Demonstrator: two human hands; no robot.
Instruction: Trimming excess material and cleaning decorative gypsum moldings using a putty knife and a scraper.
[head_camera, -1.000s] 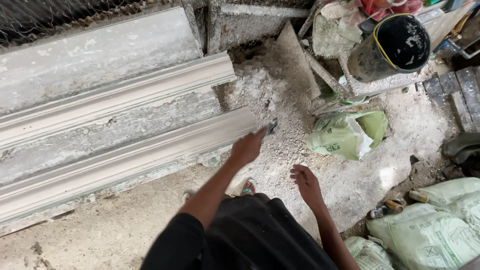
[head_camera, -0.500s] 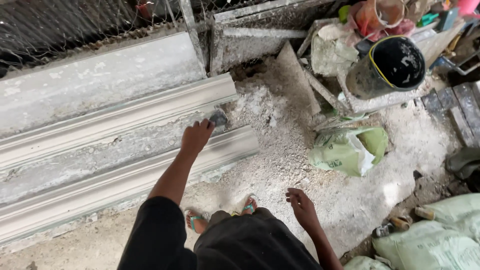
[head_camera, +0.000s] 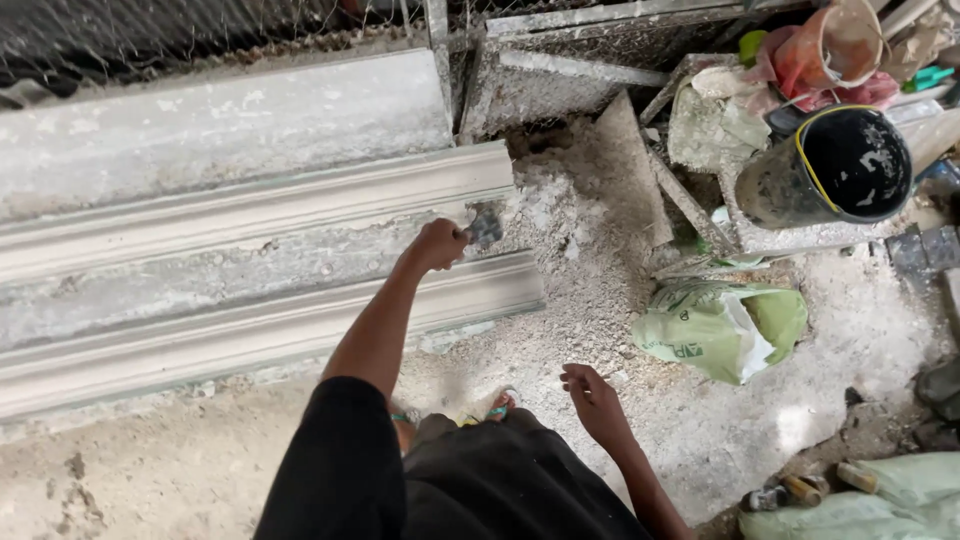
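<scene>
At the upper right of my view a black bucket (head_camera: 835, 165) with a yellow rim lies tipped on its side, with crumpled reddish plastic (head_camera: 830, 50) above it. Below it, right of centre, a green and white sack (head_camera: 720, 328) lies slumped on the dusty floor (head_camera: 150, 480). More pale green sacks (head_camera: 880, 495) fill the lower right corner. Wire mesh (head_camera: 180, 30) runs along the top left.
</scene>
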